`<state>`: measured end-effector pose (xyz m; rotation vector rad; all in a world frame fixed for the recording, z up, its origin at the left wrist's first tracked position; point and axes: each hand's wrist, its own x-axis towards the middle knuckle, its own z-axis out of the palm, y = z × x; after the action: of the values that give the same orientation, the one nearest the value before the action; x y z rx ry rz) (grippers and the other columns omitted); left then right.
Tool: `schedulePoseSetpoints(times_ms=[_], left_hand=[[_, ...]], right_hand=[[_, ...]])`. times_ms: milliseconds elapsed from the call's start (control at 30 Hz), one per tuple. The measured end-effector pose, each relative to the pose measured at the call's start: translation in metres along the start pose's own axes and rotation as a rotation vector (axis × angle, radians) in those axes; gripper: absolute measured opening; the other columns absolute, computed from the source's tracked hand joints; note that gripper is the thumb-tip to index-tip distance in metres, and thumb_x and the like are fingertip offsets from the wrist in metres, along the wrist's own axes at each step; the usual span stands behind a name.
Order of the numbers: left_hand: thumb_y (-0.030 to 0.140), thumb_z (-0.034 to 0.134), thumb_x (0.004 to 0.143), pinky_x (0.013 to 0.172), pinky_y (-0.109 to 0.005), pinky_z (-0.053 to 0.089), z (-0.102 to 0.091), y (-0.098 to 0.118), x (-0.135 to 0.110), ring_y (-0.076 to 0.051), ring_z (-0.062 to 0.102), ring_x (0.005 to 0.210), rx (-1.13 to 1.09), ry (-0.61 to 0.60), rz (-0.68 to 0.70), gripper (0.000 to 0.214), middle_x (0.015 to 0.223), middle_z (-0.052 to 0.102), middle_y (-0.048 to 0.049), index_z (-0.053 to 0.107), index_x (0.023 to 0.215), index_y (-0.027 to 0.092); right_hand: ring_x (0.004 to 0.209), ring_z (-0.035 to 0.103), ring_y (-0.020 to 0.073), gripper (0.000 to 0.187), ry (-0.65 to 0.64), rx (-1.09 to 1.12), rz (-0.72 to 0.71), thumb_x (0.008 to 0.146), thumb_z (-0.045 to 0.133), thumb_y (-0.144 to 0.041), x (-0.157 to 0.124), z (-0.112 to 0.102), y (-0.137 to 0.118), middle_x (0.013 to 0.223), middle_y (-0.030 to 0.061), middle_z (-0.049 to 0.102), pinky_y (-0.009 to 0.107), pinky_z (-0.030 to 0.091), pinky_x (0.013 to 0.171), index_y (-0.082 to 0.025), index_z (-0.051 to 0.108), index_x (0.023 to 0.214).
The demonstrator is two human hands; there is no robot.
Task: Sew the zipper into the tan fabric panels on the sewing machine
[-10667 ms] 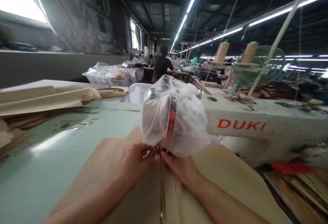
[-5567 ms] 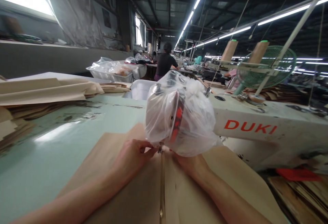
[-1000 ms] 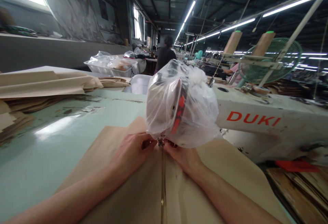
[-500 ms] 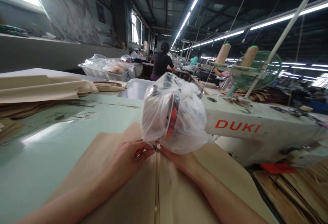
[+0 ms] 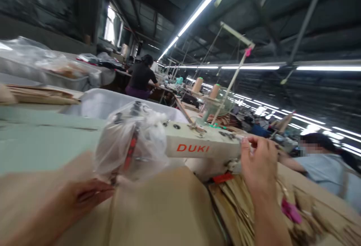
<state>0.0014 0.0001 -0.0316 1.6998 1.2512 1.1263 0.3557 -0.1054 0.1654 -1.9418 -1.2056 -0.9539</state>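
My left hand (image 5: 84,197) is closed at the fingertips on the tan fabric (image 5: 166,208), close to the needle area of the sewing machine (image 5: 214,141). A seam line runs toward me beside those fingers. Clear plastic (image 5: 113,144) wraps the machine's head, and a red-and-black strip shows through it. My right hand (image 5: 259,159) is off the fabric, raised to the far right end of the machine. Its thumb and fingers curl around the handwheel there, which the hand mostly hides. Motion blurs the left hand somewhat.
Stacked tan pieces (image 5: 234,201) lie right of the machine, near a pink scrap (image 5: 291,211). Behind it stands a white bin (image 5: 96,101). A co-worker in light blue (image 5: 324,171) is close on the right; another person (image 5: 141,77) sits ahead. Thread cones (image 5: 197,85) stand beyond.
My right hand has left the fabric by the needle and moved right to the machine's end. The left hand stays near the needle. The view has swung right.
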Motion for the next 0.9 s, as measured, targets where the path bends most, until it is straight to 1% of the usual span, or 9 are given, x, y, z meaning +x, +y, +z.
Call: schedulePoseSetpoints(times_ms=[67,133,233,300,433,567,633,733,900], left_hand=[[0.07,0.056,0.07,0.081,-0.038,0.061,0.011,-0.013,0.004,-0.036,0.072,0.087,-0.088,0.03,-0.032,0.041,0.079,0.077,-0.0029,0.076,0.075,0.035],[0.066,0.055,0.071,0.086,-0.042,0.06,0.017,-0.022,0.009,-0.038,0.072,0.089,-0.116,0.027,-0.056,0.039,0.077,0.076,-0.0025,0.076,0.087,0.037],[0.065,0.057,0.07,0.082,-0.041,0.061,0.013,-0.025,0.013,-0.039,0.071,0.092,-0.056,-0.01,-0.046,0.037,0.079,0.077,-0.0022,0.075,0.085,0.036],[0.066,0.062,0.067,0.078,-0.038,0.06,0.002,-0.017,0.011,-0.039,0.071,0.092,0.007,-0.061,-0.014,0.036,0.084,0.078,-0.0023,0.076,0.076,0.034],[0.056,0.062,0.077,0.081,-0.034,0.056,-0.017,0.02,-0.001,-0.034,0.071,0.092,0.075,-0.225,0.058,0.034,0.091,0.078,-0.006,0.079,0.079,0.028],[0.048,0.055,0.088,0.076,-0.031,0.053,-0.021,0.04,-0.008,-0.028,0.07,0.086,0.122,-0.237,0.053,0.036,0.09,0.076,-0.0071,0.078,0.088,0.019],[0.045,0.054,0.091,0.073,-0.031,0.051,-0.021,0.042,-0.01,-0.026,0.07,0.082,0.215,-0.217,0.092,0.035,0.091,0.076,-0.0069,0.078,0.091,0.02],[0.043,0.052,0.094,0.071,-0.03,0.047,-0.023,0.041,-0.013,-0.025,0.07,0.083,0.333,-0.215,0.146,0.032,0.094,0.076,-0.0049,0.079,0.094,0.025],[0.041,0.05,0.097,0.072,-0.028,0.045,-0.022,0.042,-0.014,-0.023,0.069,0.085,0.38,-0.232,0.191,0.031,0.097,0.075,-0.0031,0.078,0.095,0.028]], right_hand=[[0.112,0.054,0.0396,0.046,0.021,-0.168,0.108,0.095,0.036,-0.046,0.012,0.012,0.034,0.112,0.029,0.058,0.048,0.043,0.091,-0.008,0.059,0.104],[0.096,0.062,0.0351,0.04,-0.087,-0.204,0.149,0.096,0.038,-0.042,0.02,0.028,0.058,0.097,0.0253,0.063,0.042,0.049,0.079,-0.008,0.06,0.098],[0.067,0.065,0.0272,0.034,-0.212,-0.196,0.183,0.098,0.037,-0.036,0.021,0.04,0.068,0.072,0.0138,0.064,0.033,0.046,0.059,-0.013,0.061,0.091],[0.063,0.065,0.0292,0.038,-0.25,-0.198,0.21,0.1,0.032,-0.036,0.01,0.033,0.061,0.067,0.0142,0.064,0.035,0.044,0.057,-0.014,0.062,0.093],[0.068,0.068,0.0307,0.05,-0.325,-0.066,0.199,0.104,0.024,-0.049,-0.054,0.013,0.027,0.081,0.0133,0.071,0.036,0.045,0.058,-0.022,0.066,0.095],[0.066,0.071,0.0202,0.044,-0.595,0.468,-0.197,0.103,0.033,-0.056,-0.154,0.018,-0.041,0.08,0.0005,0.073,0.026,0.049,0.055,-0.03,0.067,0.096],[0.063,0.07,0.019,0.047,-0.542,0.509,-0.259,0.104,0.03,-0.056,-0.19,0.025,-0.08,0.076,0.0002,0.07,0.026,0.048,0.054,-0.028,0.064,0.089],[0.057,0.067,0.0194,0.052,-0.44,0.41,-0.337,0.106,0.021,-0.051,-0.207,0.034,-0.119,0.07,0.0009,0.067,0.028,0.043,0.05,-0.026,0.06,0.084],[0.053,0.065,0.0198,0.047,-0.363,0.267,-0.43,0.108,0.021,-0.042,-0.194,0.035,-0.135,0.064,0.0016,0.062,0.03,0.039,0.048,-0.024,0.057,0.082]])
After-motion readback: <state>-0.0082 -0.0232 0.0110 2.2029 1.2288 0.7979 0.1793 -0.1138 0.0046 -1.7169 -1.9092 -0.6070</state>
